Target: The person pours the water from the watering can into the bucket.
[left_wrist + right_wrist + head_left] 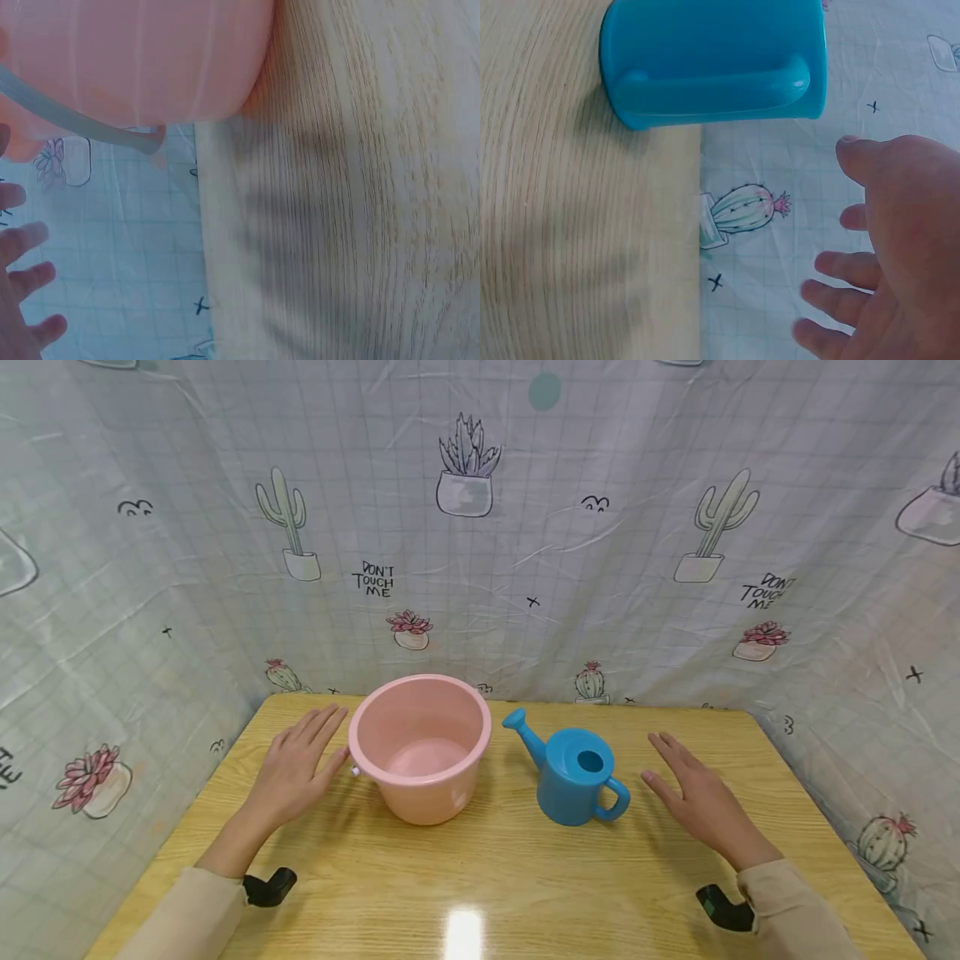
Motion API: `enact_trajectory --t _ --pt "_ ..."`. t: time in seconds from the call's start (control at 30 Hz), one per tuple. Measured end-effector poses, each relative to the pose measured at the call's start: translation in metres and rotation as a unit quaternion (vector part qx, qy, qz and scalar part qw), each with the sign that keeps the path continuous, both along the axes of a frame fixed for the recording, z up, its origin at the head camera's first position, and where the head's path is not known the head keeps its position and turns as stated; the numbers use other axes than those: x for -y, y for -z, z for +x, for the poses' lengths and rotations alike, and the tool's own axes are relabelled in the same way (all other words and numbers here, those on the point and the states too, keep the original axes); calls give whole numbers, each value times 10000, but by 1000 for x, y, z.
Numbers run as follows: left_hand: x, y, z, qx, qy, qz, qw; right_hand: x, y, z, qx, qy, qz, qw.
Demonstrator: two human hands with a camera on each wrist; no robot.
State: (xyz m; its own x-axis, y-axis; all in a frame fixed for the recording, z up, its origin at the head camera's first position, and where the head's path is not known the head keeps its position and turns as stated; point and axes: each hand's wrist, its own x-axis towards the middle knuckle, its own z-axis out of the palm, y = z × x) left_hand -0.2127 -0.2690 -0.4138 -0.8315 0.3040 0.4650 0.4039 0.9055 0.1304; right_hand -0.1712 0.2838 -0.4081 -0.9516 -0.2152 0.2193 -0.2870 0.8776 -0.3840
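"When you look down from the head view, what is there?"

"A wooden table [555, 885]. A pink bucket [431, 800] stands upright left of centre; to its right is an upright blue watering can [566, 795], spout towards the bucket."

"Which step is this?"

"A ready stance, I judge, with nothing gripped. A next move would call for curling fingers round whatever lies nearest: bucket rim at left, can handle [625, 797] at right."

"And your hands?"

"Both slant inward from the near side. My left hand [296, 768] has straight fingers, its thumb at the bucket's left rim; I cannot tell if they touch. My right hand [705, 806] is right of the can, apart from it, fingers extended."

"The left wrist view?"

"The bucket's wall and its grey carrying handle [75, 124], my fingers spread and holding nothing."

"The right wrist view?"

"The can's handle faces my right hand; fingers and thumb are parted, a gap between."
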Motion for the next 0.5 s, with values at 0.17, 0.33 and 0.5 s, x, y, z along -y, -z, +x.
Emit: enact_trajectory --t 0.17,0.33,0.5 --pt "-1 -3 -1 87 125 305 9994 2 1 0 -74 -57 -224 9997" --pt "0 -4 -1 578 626 1255 9884 5 3 -1 -165 -86 -517 9985" --pt "-1 -4 -2 809 1044 1824 9743 8 7 -2 -351 -190 -834 9957"
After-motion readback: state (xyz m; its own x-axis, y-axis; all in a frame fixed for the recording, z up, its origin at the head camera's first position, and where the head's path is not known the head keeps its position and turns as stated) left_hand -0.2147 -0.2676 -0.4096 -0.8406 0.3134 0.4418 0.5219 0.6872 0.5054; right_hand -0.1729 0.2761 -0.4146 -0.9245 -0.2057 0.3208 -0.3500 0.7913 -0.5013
